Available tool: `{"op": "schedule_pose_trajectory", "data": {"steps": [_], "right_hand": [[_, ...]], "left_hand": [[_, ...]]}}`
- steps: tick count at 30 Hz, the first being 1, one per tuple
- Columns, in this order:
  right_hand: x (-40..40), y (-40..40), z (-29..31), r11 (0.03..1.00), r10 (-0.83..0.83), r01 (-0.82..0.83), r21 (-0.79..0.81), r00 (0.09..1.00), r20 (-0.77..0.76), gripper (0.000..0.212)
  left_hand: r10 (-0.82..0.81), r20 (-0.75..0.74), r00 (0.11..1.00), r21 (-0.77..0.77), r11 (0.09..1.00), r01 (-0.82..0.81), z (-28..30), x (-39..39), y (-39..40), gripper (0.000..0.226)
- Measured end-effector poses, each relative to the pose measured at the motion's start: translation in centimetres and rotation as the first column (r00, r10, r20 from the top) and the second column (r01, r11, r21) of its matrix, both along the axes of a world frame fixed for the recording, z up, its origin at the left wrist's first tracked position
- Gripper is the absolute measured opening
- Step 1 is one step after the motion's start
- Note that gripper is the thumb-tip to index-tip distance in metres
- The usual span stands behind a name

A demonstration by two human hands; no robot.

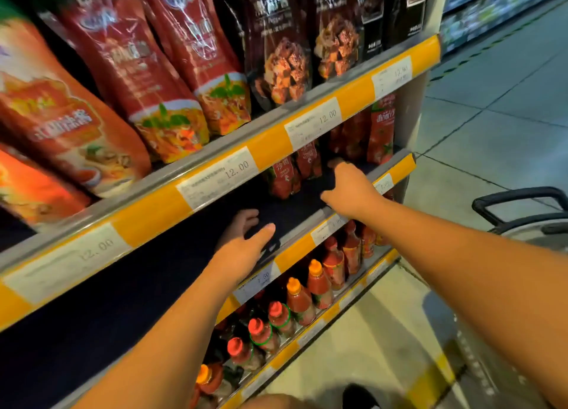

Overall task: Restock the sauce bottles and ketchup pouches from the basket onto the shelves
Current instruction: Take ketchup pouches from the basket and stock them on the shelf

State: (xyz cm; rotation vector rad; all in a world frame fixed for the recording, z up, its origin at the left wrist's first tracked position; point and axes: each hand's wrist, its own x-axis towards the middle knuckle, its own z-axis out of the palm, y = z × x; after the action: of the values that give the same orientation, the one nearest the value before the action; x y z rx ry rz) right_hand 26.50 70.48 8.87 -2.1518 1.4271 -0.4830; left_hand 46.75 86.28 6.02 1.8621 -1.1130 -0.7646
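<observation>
Both my arms reach into the dark middle shelf (pixel 396 170). My left hand (pixel 242 242) hovers over the shelf's front edge, fingers spread and holding nothing. My right hand (pixel 350 190) rests further right on the shelf floor, fingers loosely bent, with nothing visible in it. Small red ketchup pouches (pixel 284 178) stand at the back of this shelf, more ketchup pouches (pixel 381 132) at its right end. Sauce bottles (pixel 299 298) with orange and red caps line the shelf below. The basket (pixel 522 215) with its black handle sits on the floor at the right edge.
The top shelf (pixel 267 145) holds large red sauce pouches (pixel 135 79) and dark pouches (pixel 279 58), with yellow price strips along each edge. Tiled aisle floor (pixel 491 125) opens to the right. A chilled display stands far right.
</observation>
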Motion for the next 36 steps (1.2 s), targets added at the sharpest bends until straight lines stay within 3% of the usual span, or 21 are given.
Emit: {"op": "schedule_pose_trajectory", "data": {"steps": [3, 9, 17, 23, 30, 36], "right_hand": [[-0.1, 4.2, 0.6, 0.993, 0.111, -0.111, -0.024, 0.994, -0.017, 0.041], [1.6, 13.1, 2.0, 0.941, 0.338, -0.338, -0.034, 0.941, 0.005, 0.054], [6.2, 25.0, 5.9, 0.823, 0.567, -0.568, -0.008, 0.823, -0.025, 0.054], [10.3, 34.7, 7.2, 0.667, 0.745, -0.744, -0.036, 0.667, -0.01, 0.057], [15.3, 46.6, 7.3, 0.463, 0.886, -0.886, -0.04, 0.463, 0.006, 0.057], [19.0, 56.5, 6.3, 0.244, 0.97, -0.969, -0.028, 0.243, 0.027, 0.054]], "left_hand": [[-0.05, 0.131, 0.99, 0.02, 0.999, 0.048, 1.4, -0.1, 4.2, 0.051], [-0.05, 0.288, 0.956, 0.023, 0.999, 0.045, 4.8, -0.1, 12.9, 0.05], [0.155, 0.302, 0.941, -0.008, 0.987, -0.161, 6.9, 1.0, 26.8, 0.048], [0.326, 0.305, 0.895, -0.047, 0.944, -0.328, 7.4, 2.1, 39.5, 0.051], [0.621, 0.157, 0.768, -0.151, 0.784, -0.603, 7.0, 2.5, 54.9, 0.041], [0.824, 0.081, 0.56, -0.133, 0.566, -0.813, 6.1, 0.5, 67.4, 0.04]]}}
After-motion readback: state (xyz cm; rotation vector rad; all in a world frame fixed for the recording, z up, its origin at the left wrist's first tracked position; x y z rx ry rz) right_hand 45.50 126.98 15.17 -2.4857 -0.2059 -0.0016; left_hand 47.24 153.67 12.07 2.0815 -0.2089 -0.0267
